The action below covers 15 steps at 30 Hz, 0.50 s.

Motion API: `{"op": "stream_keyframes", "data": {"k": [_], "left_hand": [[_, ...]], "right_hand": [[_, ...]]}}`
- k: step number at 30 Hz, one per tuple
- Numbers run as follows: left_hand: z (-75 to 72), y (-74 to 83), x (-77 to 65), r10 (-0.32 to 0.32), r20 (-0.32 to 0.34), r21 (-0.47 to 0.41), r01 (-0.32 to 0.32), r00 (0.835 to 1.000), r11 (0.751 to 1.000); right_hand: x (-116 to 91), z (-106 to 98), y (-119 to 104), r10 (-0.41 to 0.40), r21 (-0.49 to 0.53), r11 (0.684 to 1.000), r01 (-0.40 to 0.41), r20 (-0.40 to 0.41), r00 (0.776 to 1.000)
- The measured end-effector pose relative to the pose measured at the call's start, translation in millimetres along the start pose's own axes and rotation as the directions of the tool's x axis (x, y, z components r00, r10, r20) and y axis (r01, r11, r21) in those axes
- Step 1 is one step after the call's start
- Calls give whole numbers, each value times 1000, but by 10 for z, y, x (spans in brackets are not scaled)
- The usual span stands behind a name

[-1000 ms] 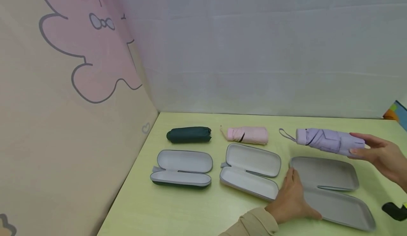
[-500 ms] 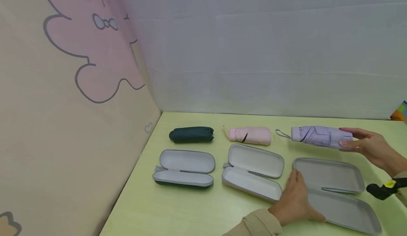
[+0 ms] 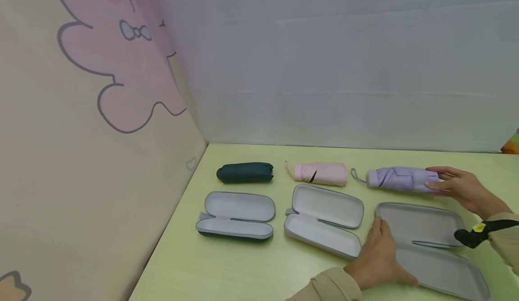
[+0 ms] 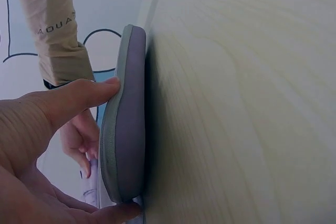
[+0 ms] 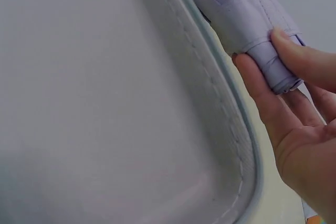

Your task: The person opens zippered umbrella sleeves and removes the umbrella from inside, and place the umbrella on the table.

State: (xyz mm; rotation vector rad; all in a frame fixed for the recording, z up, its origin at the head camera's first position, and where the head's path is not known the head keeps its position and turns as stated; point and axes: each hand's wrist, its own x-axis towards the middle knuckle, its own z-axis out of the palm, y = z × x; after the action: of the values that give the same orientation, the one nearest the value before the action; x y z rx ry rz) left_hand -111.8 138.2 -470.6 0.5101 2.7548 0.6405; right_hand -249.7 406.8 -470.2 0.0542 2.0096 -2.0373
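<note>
In the head view my right hand [image 3: 466,190] pinches the right end of a folded lavender umbrella [image 3: 397,178], low over the back right of the table. The right wrist view shows thumb and fingers on either side of the umbrella's narrow end [image 5: 273,66], its wrist loop pointing left in the head view. My left hand [image 3: 377,258] spans the left side of an unfolded hard case [image 3: 443,269] with a grey lining. From the left wrist view, the thumb presses the rim of the case's purple outer shell [image 4: 130,124], fingers at its far corner.
Left of the lavender umbrella lie a folded pink umbrella [image 3: 322,173] and a dark green one [image 3: 245,172]. Two smaller unfolded cases, one in the middle [image 3: 327,205] and one at left [image 3: 239,206], lie in front of them. Walls border the table's left and back.
My right hand has carried the lavender umbrella left and lowered it toward the table, level with the other umbrellas. The left hand has stayed at the case; the head view shifted slightly.
</note>
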Motion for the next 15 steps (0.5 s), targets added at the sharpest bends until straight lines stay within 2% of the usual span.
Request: {"op": "stream_keyframes", "data": {"k": [3,7,8,11,14,15], "left_hand": [[4,7,-6,4,-2,1,-4,1000,1000],[-4,16,-20,9,-9,-13,-9,1000,1000],[-12,15,-24,11,-17,-11,-12,1000,1000],[-57,-5,-39,35,-54,2,-35,998,999],[-138,-29,-68,58,-82,-6,-59,995,998],[-173,-42,-82,75,-90,-6,-76,993,997]], "right_hand": [[11,7,25,27,-32,999,-27,-4,1000],[-3,16,51,-2,-217,976,-8,-50,999],[-9,23,48,-26,-286,958,8,-58,998],[-18,59,17,-89,-495,868,48,-59,994],[-36,113,-52,-99,-629,776,37,-63,993],[-52,130,-79,-95,-655,755,31,-63,993]]}}
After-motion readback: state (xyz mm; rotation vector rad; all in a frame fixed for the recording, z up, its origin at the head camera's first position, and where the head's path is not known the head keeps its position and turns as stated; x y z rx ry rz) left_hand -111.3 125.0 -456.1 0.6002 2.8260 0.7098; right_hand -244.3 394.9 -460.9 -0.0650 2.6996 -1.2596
